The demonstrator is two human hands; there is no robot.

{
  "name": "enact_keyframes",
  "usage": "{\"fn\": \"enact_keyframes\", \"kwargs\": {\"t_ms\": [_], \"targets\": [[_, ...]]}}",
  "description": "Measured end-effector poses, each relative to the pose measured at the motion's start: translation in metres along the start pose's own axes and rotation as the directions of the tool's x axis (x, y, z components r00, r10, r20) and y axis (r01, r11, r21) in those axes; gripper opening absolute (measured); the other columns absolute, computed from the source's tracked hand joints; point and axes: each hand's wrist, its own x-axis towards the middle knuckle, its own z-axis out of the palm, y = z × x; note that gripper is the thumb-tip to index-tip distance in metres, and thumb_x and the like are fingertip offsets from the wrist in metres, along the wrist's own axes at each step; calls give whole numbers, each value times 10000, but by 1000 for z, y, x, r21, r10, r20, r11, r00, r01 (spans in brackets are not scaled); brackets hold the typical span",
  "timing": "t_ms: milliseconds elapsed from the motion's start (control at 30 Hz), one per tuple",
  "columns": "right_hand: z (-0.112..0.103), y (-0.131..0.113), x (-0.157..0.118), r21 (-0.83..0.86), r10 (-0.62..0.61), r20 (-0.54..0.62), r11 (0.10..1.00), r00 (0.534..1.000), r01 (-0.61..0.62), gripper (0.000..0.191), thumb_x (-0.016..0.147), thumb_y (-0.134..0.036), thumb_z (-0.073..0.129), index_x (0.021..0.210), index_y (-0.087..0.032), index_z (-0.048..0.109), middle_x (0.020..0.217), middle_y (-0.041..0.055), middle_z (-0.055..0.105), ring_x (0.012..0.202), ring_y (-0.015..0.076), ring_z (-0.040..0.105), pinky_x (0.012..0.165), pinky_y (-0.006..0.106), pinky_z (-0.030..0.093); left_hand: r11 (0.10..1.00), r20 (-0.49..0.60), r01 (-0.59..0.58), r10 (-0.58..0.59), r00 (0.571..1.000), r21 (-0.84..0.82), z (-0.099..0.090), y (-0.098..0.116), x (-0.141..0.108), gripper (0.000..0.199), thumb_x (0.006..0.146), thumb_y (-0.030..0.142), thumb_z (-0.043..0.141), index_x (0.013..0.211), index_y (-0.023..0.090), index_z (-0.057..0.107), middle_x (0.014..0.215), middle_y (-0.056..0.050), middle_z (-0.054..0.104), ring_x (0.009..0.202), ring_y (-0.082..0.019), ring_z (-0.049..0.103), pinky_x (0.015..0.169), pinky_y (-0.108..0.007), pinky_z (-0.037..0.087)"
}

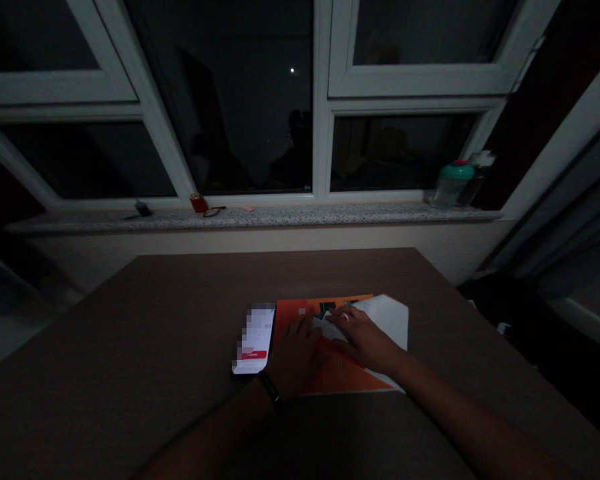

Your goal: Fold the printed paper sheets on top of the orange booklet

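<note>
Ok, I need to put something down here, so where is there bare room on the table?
The widest patch on the table lies left of the lit phone; others lie between the orange paper and the far edge, and right of the white paper. The middle is crowded: left hand and right hand over the orange paper, phone close beside.

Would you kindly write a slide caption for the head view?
Left hand and right hand on orange-and-white paper, beside a lit phone on a brown table.
</note>
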Motion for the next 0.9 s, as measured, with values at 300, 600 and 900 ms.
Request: {"fn": "enact_keyframes", "kwargs": {"t_ms": [300,600,900], "targets": [[-2,2,0,-11,1,1,1000,1000,-1,458,899,-279,599,1342,-209,510,1363,128,518,1267,271,436,1059,457,397,1000,3,0,1,1000,-16,2,-1,0,465,935,421,554,1327,183,477,1510,-141,359,1374,-318,338,1095,-496,321],[-4,7,-1,-17,37,10,999,999,-37,437,892,-282,595,1318,-209,534,1345,127,527,1261,265,437,1064,450,387,1000,9,2,-2,1000,-15,2,-1,0,446,932,415,561,1307,185,494,1517,-144,346,1368,-320,349,1094,-501,318],[-5,5,-1,-30,43,2,999,999,-43,437,889,-279,591,1316,-204,535,1328,130,547,1241,269,452,1058,452,388,1000,28,7,-7,1000,-5,0,-1,-1,472,930,415,563,1327,168,495,1509,-146,363,1382,-324,330,1109,-495,302]]}}
